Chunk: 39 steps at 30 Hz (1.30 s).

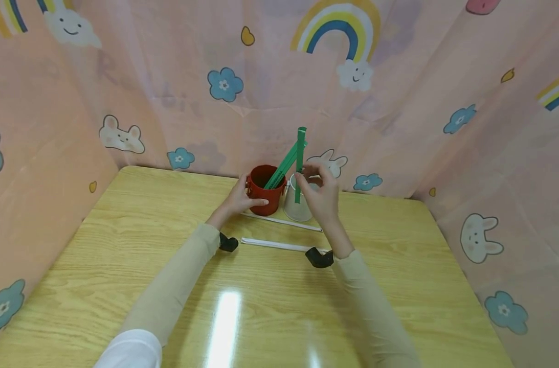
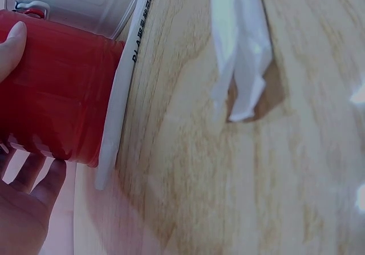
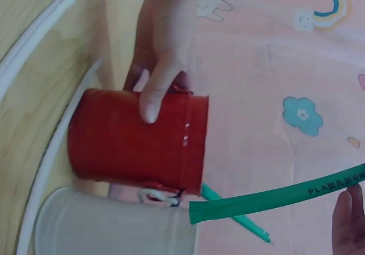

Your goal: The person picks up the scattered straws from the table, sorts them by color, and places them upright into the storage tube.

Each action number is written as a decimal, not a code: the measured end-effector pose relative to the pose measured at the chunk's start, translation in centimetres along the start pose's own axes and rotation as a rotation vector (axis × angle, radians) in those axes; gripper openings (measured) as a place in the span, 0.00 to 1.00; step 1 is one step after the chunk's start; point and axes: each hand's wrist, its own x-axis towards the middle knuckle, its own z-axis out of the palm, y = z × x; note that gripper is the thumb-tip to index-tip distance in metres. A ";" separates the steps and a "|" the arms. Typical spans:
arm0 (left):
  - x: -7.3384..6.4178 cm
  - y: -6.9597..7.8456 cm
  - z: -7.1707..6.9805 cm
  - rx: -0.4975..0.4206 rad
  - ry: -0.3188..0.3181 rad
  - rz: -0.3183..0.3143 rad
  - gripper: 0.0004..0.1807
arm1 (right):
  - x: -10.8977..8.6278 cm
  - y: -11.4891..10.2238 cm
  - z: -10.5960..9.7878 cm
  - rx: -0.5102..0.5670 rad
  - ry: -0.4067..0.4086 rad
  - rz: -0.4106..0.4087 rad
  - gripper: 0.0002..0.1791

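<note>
A small red bucket point(image 1: 267, 202) stands at the back of the table, with my left hand point(image 1: 237, 198) gripping its side, thumb across the front. Green wrapped straws point(image 1: 281, 167) lean out of its mouth to the right. My right hand point(image 1: 324, 199) pinches another green straw point(image 1: 299, 153), printed "PLA", holding it upright in front of a white bucket point(image 1: 292, 208) beside the red one. In the right wrist view the lower end of this straw point(image 3: 251, 203) hangs near the rims of both buckets. Fingers of the left hand pass behind the red bucket, partly hidden.
One white wrapped straw point(image 1: 286, 222) lies right along the bases of the buckets. Nearer the front, more white wrapped straws point(image 1: 274, 245) lie between my wrists. Behind the wooden table point(image 1: 169, 286) hangs a pink patterned curtain point(image 1: 178, 76). Black cameras point(image 1: 319, 257) sit at the wrists.
</note>
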 end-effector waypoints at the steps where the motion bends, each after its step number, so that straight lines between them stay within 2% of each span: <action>1: 0.0 0.1 0.0 0.000 0.003 0.003 0.52 | 0.1 -0.1 0.2 0.010 0.015 -0.011 0.10; 10: 0.0 0.0 0.0 0.005 0.006 0.002 0.51 | 1.2 0.0 1.7 0.069 0.121 -0.041 0.09; 17: 0.1 -0.1 0.0 -0.001 0.009 0.003 0.51 | 1.6 1.0 2.3 0.043 0.143 -0.030 0.10; 20: 0.1 0.0 0.1 0.002 0.007 0.017 0.51 | 1.7 1.8 2.5 0.035 0.144 0.006 0.10; 28: 0.0 -0.1 0.1 0.027 -0.001 0.015 0.51 | 1.2 3.5 2.9 0.037 0.108 0.180 0.14; 36: -0.1 0.1 0.1 0.038 0.006 0.006 0.51 | 1.2 7.5 4.0 -0.011 0.080 0.243 0.16; 39: -0.2 0.1 0.1 0.036 0.011 0.002 0.51 | 1.2 8.0 4.0 -0.011 0.063 0.271 0.14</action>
